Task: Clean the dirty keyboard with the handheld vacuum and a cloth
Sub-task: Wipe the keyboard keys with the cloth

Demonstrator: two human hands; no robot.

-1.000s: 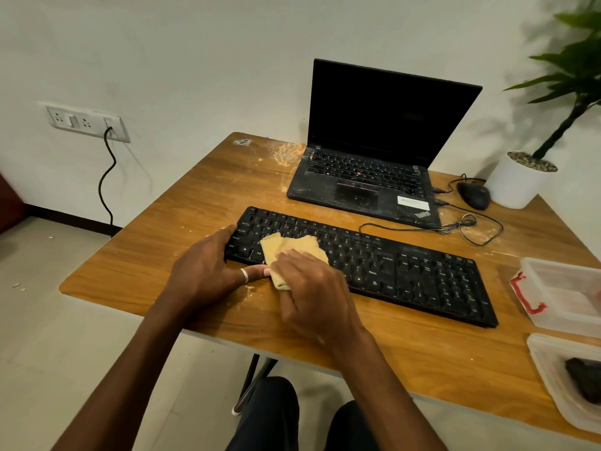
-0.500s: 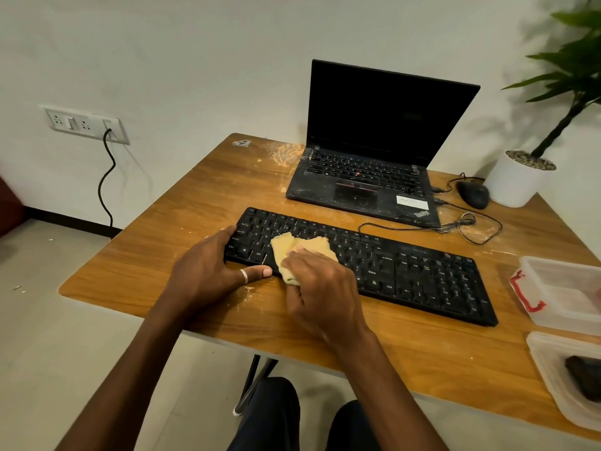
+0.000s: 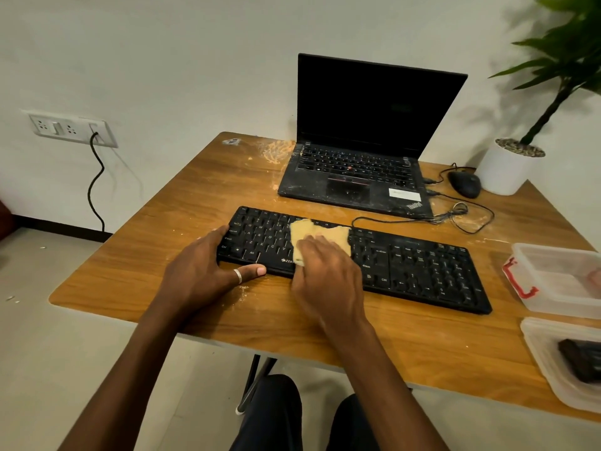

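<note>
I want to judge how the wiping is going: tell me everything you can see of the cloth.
The cloth is a small, pale yellow-tan piece of soft-looking fabric, crumpled, with an uneven far edge. It lies on the left-middle keys of the keyboard, reaching from the top row to the near edge. The right hand grips it and presses it down, covering its near part. The left hand holds the keyboard's left end, clear of the cloth.

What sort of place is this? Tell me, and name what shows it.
Probably an office or home desk workspace: an open black laptop and a black full-size keyboard sit on a wooden table, with a white wall socket panel behind.
</note>
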